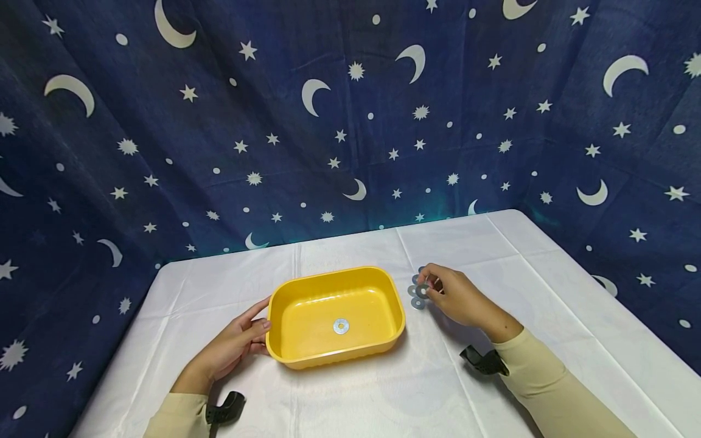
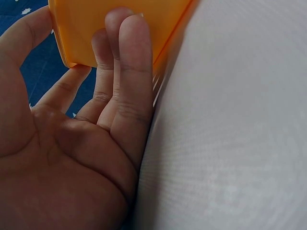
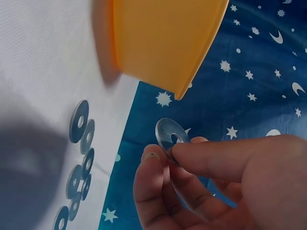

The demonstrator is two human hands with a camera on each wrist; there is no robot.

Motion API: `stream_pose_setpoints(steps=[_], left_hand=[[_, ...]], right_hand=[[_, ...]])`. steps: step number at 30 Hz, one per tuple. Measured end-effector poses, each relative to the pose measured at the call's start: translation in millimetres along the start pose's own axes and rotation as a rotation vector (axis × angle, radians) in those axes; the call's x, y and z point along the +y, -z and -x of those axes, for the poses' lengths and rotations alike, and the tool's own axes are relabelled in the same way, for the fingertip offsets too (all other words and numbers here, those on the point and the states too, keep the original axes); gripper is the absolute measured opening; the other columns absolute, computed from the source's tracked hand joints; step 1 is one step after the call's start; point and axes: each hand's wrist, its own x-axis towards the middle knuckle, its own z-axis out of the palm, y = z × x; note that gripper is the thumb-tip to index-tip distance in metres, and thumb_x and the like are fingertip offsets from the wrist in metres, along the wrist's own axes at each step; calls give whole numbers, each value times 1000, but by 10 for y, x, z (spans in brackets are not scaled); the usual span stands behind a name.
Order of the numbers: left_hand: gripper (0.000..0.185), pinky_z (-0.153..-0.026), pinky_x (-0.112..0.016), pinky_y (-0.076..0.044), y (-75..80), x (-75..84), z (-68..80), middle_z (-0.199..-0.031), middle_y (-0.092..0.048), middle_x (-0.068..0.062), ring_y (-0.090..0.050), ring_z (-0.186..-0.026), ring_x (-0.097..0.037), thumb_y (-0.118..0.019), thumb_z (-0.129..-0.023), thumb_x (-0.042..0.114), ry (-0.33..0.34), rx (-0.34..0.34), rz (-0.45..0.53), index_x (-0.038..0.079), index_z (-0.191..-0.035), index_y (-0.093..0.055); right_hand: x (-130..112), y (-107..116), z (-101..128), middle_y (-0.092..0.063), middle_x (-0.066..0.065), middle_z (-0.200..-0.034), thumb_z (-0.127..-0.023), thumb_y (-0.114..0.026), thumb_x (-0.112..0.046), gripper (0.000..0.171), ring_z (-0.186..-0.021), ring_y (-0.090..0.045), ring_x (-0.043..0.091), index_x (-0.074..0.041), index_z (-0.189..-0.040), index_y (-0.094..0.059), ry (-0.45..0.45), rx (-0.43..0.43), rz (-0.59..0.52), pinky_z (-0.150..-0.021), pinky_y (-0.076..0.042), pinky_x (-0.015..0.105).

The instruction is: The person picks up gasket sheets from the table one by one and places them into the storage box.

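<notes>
On the counter [image 1: 339, 401], under its white cloth, you've got one yellow tub [image 1: 306, 286] sitting in the middle, and one washer [image 1: 341, 326] lying flat on its floor. Just right of the tub there's a loose cluster of washers [image 1: 417, 293]; the head view blurs them together, but the right wrist view lays them out on the cloth, roughly seven flat rings [image 3: 79, 121] in a ragged line, some overlapping. So that's one in the tub, one in your grip, and about seven waiting.

Your right hand [image 1: 459, 297] hovers over that cluster, and its grip is clamped on a single washer [image 3: 171, 136], thumb and fingertips pinching the rim. It's a thin, flat, silver-grey metal ring with a round hole in the middle, shiny on its face, held tilted up off the cloth, just beside the tub's right wall. From the head view you can barely pick it out between your fingers; the wrist camera shows it plainly.

Your left hand [image 1: 235, 350] is at the tub's left end. The left wrist view gives what the head view can't: fingers [image 2: 134, 62] straight and pressed flat against the orange-yellow wall, thumb up on the other side of the corner, nothing curled round anything. Little finger edge rests on the cloth.

Two black wrist mounts [image 1: 484, 360] show near your cream sleeves [image 1: 547, 383].
</notes>
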Motion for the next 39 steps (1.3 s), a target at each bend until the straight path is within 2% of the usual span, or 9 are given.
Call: stream_pose_setpoints(steps=[8, 20, 29, 39], left_hand=[[72, -85, -35, -61, 1, 12, 11, -134, -56, -20, -71, -99, -18, -52, -105, 27, -3, 4, -13, 15, -162, -10], [73, -86, -36, -61, -22, 3, -17, -143, -48, -28, -70, -101, -21, -54, -104, 30, 19, 20, -21, 18, -162, -11], [73, -85, -36, -61, -16, -12, -14, -141, -50, -27, -70, -100, -21, -54, -104, 30, 28, 27, -28, 18, -162, -11], [73, -85, -36, -61, -7, -12, -12, -141, -51, -27, -70, -100, -22, -54, -104, 30, 27, 31, -27, 18, -162, -11]], right_hand=[[-99, 8, 25, -59, 3, -87, -91, -63, 5, 17, -78, -56, 15, -4, -107, -64, 66, 30, -23, -64, -50, 23], [-216, 0, 74, -66, 4, -91, -92, -64, 0, 16, -77, -60, 14, -9, -105, -67, 53, 41, -18, -70, -55, 27], [-389, -85, 36, -67, 3, -94, -91, -64, 1, 19, -78, -59, 14, -8, -107, -68, 66, 48, -73, -70, -55, 24], [-545, -229, -10, -71, 3, -98, -90, -65, 2, 21, -79, -61, 12, -8, -107, -70, 127, 81, -103, -70, -55, 22]])
